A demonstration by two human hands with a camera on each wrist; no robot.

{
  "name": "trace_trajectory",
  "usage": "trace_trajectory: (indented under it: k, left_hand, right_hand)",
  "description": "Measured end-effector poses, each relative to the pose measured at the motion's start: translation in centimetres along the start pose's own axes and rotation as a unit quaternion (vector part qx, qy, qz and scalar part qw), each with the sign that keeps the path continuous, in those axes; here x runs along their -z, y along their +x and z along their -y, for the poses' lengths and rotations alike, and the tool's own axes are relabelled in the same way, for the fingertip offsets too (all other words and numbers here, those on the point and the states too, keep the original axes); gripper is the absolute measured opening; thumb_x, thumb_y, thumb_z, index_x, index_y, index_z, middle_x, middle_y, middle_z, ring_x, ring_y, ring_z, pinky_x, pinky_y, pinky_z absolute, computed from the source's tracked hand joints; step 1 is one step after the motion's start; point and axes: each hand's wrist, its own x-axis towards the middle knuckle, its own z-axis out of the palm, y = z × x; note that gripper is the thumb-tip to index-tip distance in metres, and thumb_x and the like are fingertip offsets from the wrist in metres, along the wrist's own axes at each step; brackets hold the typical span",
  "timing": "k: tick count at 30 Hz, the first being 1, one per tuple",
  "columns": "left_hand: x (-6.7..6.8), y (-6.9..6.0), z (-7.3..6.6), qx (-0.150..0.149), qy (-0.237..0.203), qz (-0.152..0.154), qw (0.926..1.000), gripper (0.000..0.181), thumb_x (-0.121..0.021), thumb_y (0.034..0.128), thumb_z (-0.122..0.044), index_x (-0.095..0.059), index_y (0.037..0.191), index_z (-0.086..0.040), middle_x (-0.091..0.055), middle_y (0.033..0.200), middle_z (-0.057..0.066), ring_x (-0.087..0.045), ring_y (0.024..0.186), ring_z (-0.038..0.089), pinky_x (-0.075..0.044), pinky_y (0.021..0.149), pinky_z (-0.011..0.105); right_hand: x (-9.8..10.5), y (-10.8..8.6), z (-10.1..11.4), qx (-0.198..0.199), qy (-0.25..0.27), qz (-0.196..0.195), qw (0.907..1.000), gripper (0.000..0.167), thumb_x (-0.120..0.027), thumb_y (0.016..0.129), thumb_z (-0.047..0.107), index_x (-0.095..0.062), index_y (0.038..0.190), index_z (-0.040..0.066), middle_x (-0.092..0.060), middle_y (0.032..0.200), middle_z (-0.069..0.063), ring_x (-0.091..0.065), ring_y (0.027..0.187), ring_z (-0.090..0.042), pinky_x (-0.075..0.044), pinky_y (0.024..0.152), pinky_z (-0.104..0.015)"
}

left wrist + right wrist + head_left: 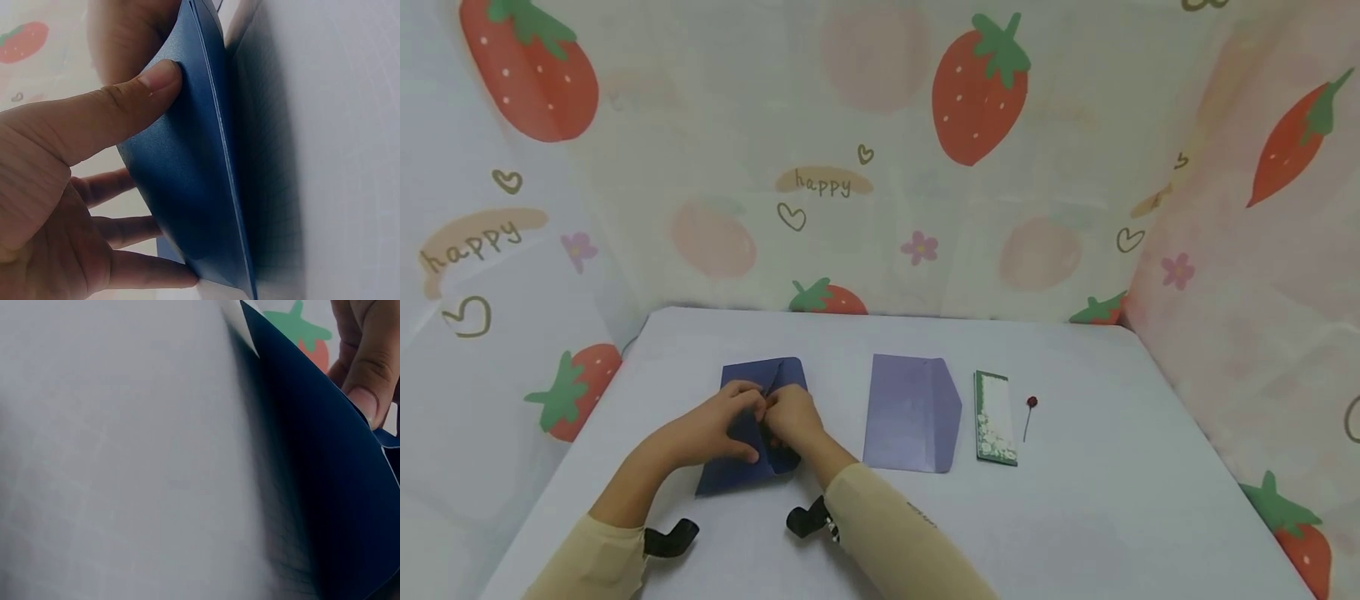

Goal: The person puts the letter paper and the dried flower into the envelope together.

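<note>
A dark blue envelope (741,475) lies at the left of the white table, its flap side toward the right. My left hand (718,425) rests over its left half; in the left wrist view the thumb (147,87) lies on the blue surface, the other fingers fairly straight and spread. My right hand (793,417) is curled at the envelope's flap, close to the left fingertips. In the right wrist view, the right thumb (369,400) presses at the edge of the raised blue paper (337,462). The fingertips are partly hidden.
Right of the hands lies a lilac envelope (898,417) with its flap spread out. Beyond it are a white, green-edged floral card stack (997,417) and a small dark red flower on a thin stem (1032,402). Strawberry-print cloth (880,192) surrounds the table (1097,500).
</note>
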Motion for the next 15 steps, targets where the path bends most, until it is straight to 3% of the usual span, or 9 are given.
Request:
trace_trajectory:
  k: [8,15]
  left_hand:
    - [0.01,-0.05,-0.05,-0.012,-0.002,-0.002,0.9999,0.049,-0.092,0.0765,-0.024,-0.055,0.109,-0.022,-0.043,0.144,0.018,-0.045,0.137,0.044,-0.041,0.109,0.062]
    - [0.03,0.22,0.31,-0.008,-0.003,0.0,1.0,0.05,-0.092,0.0762,-0.021,-0.055,0.109,-0.022,-0.043,0.145,0.018,-0.043,0.14,0.045,-0.04,0.111,0.062]
  right_hand:
    - [-0.26,-0.29,0.03,0.018,-0.041,-0.005,0.999,0.037,-0.072,0.091,0.017,-0.061,0.056,0.013,-0.052,0.041,0.0,-0.049,0.032,-0.011,-0.037,0.034,-0.023]
    - [-0.22,-0.49,-0.18,0.045,-0.05,-0.026,0.9974,0.036,-0.07,0.09,0.014,-0.06,0.056,0.014,-0.051,0.042,0.003,-0.048,0.033,-0.01,-0.038,0.034,-0.023]
